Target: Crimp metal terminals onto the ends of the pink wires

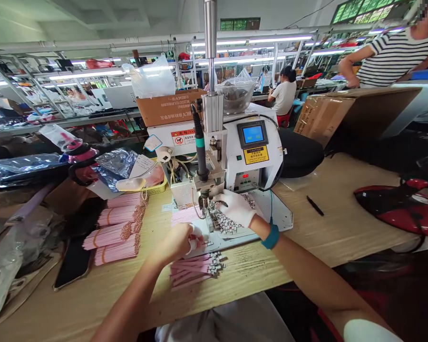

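Note:
My left hand point(181, 241), with white covers on some fingertips, is curled closed at the front edge of the machine's base. Whatever its fingers hold is hidden. Pink wires point(187, 216) lie on the base just beyond it, and pink wires with small connector ends point(198, 270) are piled on the table below. In a white glove, my right hand point(234, 209) reaches over a heap of small white-and-dark connectors point(224, 223). Its fingertips are drawn together beside the soldering head point(204, 192); I cannot make out anything between them.
The soldering machine point(231, 164) stands before me with a lit screen point(253, 134). Bundles of pink wires point(117, 230) lie left, near a dark phone-like slab point(73, 263). A black pen point(314, 205) and a red-and-black case point(401, 206) are right. A person in stripes point(395, 57) stands behind cartons.

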Demonstrator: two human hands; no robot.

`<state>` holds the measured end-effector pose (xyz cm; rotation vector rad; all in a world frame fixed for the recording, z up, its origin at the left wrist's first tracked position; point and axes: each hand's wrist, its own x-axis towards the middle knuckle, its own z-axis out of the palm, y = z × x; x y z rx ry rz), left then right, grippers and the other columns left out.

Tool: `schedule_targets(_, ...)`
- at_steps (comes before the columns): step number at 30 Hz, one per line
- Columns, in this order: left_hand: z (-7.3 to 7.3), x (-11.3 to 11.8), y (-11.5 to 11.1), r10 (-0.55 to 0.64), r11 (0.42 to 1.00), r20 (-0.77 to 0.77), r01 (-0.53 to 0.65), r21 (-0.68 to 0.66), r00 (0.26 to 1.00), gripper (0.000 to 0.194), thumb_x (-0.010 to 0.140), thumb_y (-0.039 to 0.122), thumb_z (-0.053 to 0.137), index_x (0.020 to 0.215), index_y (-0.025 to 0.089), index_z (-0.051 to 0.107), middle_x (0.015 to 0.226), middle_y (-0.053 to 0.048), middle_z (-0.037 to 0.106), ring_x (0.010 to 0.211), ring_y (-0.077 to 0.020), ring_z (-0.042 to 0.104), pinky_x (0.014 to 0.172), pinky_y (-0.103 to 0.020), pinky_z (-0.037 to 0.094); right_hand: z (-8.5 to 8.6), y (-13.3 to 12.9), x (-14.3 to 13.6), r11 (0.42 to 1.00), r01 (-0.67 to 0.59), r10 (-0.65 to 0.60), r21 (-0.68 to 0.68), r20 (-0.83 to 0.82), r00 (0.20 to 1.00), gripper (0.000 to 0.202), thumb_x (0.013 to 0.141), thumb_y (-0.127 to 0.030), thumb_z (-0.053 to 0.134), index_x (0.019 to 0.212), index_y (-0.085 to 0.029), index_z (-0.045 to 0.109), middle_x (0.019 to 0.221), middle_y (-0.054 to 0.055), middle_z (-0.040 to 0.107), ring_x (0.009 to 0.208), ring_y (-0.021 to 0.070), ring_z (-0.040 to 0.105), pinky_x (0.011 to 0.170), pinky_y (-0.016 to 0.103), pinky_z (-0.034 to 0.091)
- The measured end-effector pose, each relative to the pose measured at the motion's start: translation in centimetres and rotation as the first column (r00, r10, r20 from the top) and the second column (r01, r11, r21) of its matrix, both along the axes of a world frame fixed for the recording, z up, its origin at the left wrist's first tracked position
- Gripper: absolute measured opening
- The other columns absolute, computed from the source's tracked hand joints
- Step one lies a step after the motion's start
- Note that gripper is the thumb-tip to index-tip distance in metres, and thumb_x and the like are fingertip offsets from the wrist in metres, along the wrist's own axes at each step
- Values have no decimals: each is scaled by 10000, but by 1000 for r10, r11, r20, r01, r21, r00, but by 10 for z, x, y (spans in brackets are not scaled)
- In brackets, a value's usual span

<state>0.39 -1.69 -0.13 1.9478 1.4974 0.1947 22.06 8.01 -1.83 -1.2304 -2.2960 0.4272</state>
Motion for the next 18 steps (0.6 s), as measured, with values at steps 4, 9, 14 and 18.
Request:
schedule_targets(4, -1, -1, 1, -31, 998, -43, 34, 52, 999, 272, 645, 80, 479, 772, 140, 712, 700, -55, 675, 604, -152, 545, 569, -232, 372, -4, -6, -7, 996, -80, 74, 39, 138, 988, 259, 832, -211, 545, 1038, -208, 702, 1077, 82, 640, 937, 222, 599, 768, 296, 426)
schedule_targets(9, -13, -3, 23, 219, 906, -115, -158, 392, 969, 234, 742, 83, 470, 862, 143, 662, 944, -109, 660, 777, -189, 587, 705, -264, 415, 12, -6, 13, 965, -258, 263, -53, 154, 952, 184, 783, -176, 602, 899, -197, 744, 955, 53, 683, 858, 196, 620, 738, 273, 424)
schedule_targets(14, -23, 6, 28, 131, 928, -165, -63, 366, 978, 190, 785, 108, 482, 866, 133, 652, 989, -111, 646, 875, -197, 585, 821, -285, 431, 22, -6, 30, 946, -285, 286, -158, -17, 958, 165, 797, -184, 603, 897, -194, 735, 924, 15, 720, 873, 173, 644, 771, 257, 435)
schedule_targets(18, -22, 7, 23, 121, 959, -176, -69, 275, 977, 170, 738, 109, 532, 823, 141, 676, 864, -82, 680, 793, -187, 599, 734, -270, 443, 11, -10, 20, 922, -352, 356, -162, -5, 935, 165, 776, -168, 620, 886, -188, 741, 898, 15, 731, 870, 174, 656, 772, 248, 439)
